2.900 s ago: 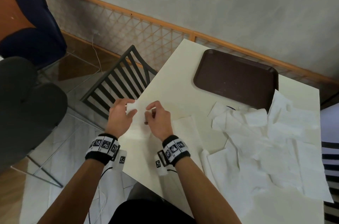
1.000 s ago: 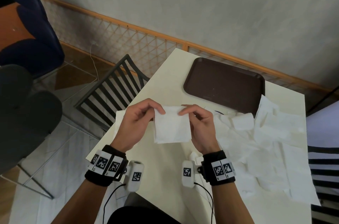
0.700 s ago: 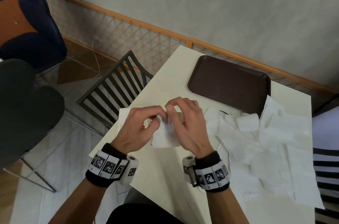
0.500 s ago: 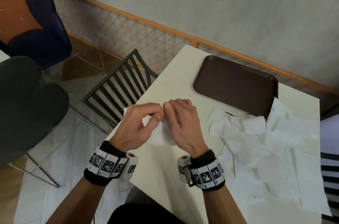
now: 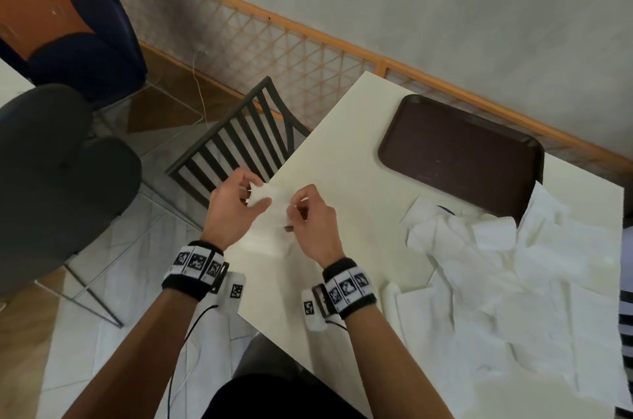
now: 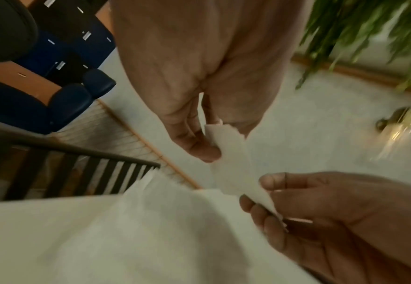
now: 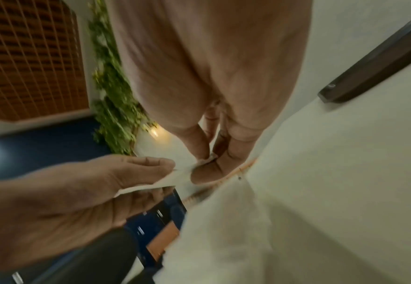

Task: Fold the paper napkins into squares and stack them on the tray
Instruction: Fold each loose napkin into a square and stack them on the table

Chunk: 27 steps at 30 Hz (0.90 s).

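Both hands hold one white paper napkin [image 5: 266, 237] above the left edge of the cream table [image 5: 346, 151]. My left hand [image 5: 255, 194] pinches its upper left corner between thumb and fingers. My right hand [image 5: 297, 210] pinches the upper right corner. In the left wrist view the napkin [image 6: 233, 163] stretches between the left hand [image 6: 211, 140] and the right hand [image 6: 258, 194]. The right wrist view shows the same napkin [image 7: 182, 173] pinched by the right hand [image 7: 208, 162]. The dark brown tray [image 5: 459, 158] lies bare at the far side. A loose pile of unfolded napkins [image 5: 520, 274] covers the right of the table.
A dark slatted chair [image 5: 239, 147] stands against the table's left edge. A grey office chair [image 5: 51, 178] and a blue seat [image 5: 85, 69] are further left. A wooden lattice rail [image 5: 308, 51] runs along the wall behind the table.
Half a second ago the hands were pressed together on the napkin. They have since drawn apart, and the napkin now spreads between them, a little farther left.
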### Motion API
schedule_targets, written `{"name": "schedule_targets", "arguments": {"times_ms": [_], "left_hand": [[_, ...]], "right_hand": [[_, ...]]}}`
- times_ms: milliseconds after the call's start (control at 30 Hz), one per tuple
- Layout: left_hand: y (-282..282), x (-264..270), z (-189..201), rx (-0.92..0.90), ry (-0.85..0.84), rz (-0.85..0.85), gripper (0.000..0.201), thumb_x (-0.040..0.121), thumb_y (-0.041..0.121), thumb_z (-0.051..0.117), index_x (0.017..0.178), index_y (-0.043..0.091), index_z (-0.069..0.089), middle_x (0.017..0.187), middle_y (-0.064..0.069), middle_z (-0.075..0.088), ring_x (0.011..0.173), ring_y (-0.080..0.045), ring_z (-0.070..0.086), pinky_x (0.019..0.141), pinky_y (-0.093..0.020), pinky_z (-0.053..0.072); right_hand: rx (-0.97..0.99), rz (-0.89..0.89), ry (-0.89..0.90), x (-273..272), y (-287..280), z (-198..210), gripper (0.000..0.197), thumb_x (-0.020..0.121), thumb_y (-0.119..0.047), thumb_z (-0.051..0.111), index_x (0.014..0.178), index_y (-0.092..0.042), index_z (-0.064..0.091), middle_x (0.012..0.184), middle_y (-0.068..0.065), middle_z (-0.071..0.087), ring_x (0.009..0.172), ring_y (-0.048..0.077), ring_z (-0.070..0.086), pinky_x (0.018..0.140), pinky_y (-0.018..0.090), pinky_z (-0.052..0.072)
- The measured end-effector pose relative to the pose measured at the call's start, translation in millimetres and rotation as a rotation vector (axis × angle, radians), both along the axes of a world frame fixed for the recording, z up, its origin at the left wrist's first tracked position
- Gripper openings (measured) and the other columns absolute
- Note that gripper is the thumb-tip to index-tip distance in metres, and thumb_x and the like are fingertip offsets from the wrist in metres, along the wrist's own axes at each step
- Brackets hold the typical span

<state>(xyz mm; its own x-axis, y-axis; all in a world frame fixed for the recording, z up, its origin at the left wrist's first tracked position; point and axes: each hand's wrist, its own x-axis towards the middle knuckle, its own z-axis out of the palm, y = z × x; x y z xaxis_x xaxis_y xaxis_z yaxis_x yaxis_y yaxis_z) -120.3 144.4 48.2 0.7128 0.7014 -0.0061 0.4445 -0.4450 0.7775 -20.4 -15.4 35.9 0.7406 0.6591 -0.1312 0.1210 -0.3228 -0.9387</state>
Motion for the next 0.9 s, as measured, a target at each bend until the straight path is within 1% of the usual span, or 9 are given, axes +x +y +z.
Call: {"name": "schedule_targets", "arguments": {"times_ms": [67, 167, 300, 400, 500, 600, 700, 767, 900], "left_hand": [[5, 3, -31, 0.028, 0.126, -0.007, 0.029, 0.091, 0.024, 0.084, 0.109, 0.032, 0.063, 0.102, 0.009, 0.061, 0.102, -0.024, 0.063, 0.089, -0.040, 0.056], [0, 4, -59, 0.030, 0.316, -0.038, 0.030, 0.096, 0.027, 0.077, 0.123, 0.025, 0.065, 0.138, -0.005, 0.051, 0.133, -0.034, 0.050, 0.115, -0.051, 0.046], [-26, -3, -56, 0.246, 0.324, 0.006, 0.040, 0.091, 0.028, 0.079, 0.129, 0.027, 0.065, 0.154, -0.011, 0.036, 0.139, -0.043, 0.031, 0.114, -0.061, 0.036], [-52, -14, -53, 0.292, 0.150, -0.029, 0.034, 0.089, 0.022, 0.082, 0.120, 0.029, 0.070, 0.146, -0.006, 0.049, 0.134, -0.041, 0.042, 0.104, -0.049, 0.037], [-85, -20, -49, 0.207, 0.015, -0.173, 0.027, 0.091, 0.018, 0.081, 0.108, 0.035, 0.070, 0.127, 0.005, 0.065, 0.126, -0.027, 0.056, 0.104, -0.035, 0.033], [-123, -23, -46, 0.038, 0.013, -0.253, 0.021, 0.096, 0.017, 0.077, 0.104, 0.035, 0.071, 0.116, 0.015, 0.068, 0.111, -0.013, 0.054, 0.101, -0.037, 0.047], [-155, -17, -47, -0.084, -0.017, -0.350, 0.015, 0.098, 0.021, 0.077, 0.105, 0.034, 0.072, 0.110, 0.017, 0.072, 0.107, -0.006, 0.063, 0.095, -0.043, 0.057], [-172, -10, -39, -0.229, -0.035, -0.436, 0.019, 0.097, 0.030, 0.080, 0.113, 0.034, 0.071, 0.117, 0.018, 0.072, 0.115, -0.005, 0.065, 0.100, -0.040, 0.057], [-196, 6, -13, -0.508, -0.034, -0.591, 0.059, 0.086, 0.038, 0.091, 0.137, 0.032, 0.062, 0.132, 0.011, 0.071, 0.128, -0.008, 0.065, 0.108, -0.033, 0.053]], "right_hand": [[-0.129, 0.042, 0.009, 1, 9, -22, 0.014, 0.106, -0.003, 0.058, 0.108, -0.017, 0.060, 0.098, 0.009, 0.075, 0.082, 0.026, 0.075, 0.079, 0.036, 0.064], [-0.251, 0.121, -0.068, 3, 10, -38, 0.019, 0.102, -0.002, 0.054, 0.115, -0.012, 0.065, 0.108, 0.011, 0.072, 0.096, 0.028, 0.069, 0.091, 0.039, 0.058], [-0.279, 0.115, -0.251, 12, -32, -25, 0.015, 0.099, -0.015, 0.063, 0.114, -0.017, 0.062, 0.107, 0.005, 0.068, 0.093, 0.027, 0.067, 0.088, 0.044, 0.059], [-0.399, 0.109, -0.368, 25, -93, -18, 0.017, 0.101, -0.029, 0.067, 0.116, -0.022, 0.062, 0.110, 0.001, 0.068, 0.099, 0.027, 0.067, 0.087, 0.046, 0.059], [-0.681, 0.183, -0.357, 44, -160, -20, 0.037, 0.099, -0.055, 0.069, 0.124, -0.030, 0.061, 0.119, -0.004, 0.066, 0.111, 0.023, 0.060, 0.098, 0.044, 0.054], [-0.853, 0.299, -0.247, 56, -206, -27, 0.049, 0.090, -0.064, 0.077, 0.120, -0.026, 0.068, 0.114, -0.007, 0.066, 0.111, 0.021, 0.058, 0.101, 0.040, 0.049], [-0.723, 0.296, -0.178, 61, -228, -31, 0.035, 0.091, -0.044, 0.086, 0.098, -0.013, 0.071, 0.093, -0.004, 0.067, 0.096, 0.021, 0.063, 0.087, 0.037, 0.051], [-0.486, 0.259, -0.126, 58, -231, -21, 0.030, 0.094, -0.042, 0.086, 0.090, -0.017, 0.070, 0.085, -0.004, 0.066, 0.086, 0.013, 0.064, 0.082, 0.035, 0.050], [-0.036, 0.244, -0.002, 44, -223, 26, 0.015, 0.102, -0.028, 0.080, 0.093, -0.017, 0.077, 0.089, 0.003, 0.075, 0.089, 0.014, 0.072, 0.093, 0.033, 0.055]]}}
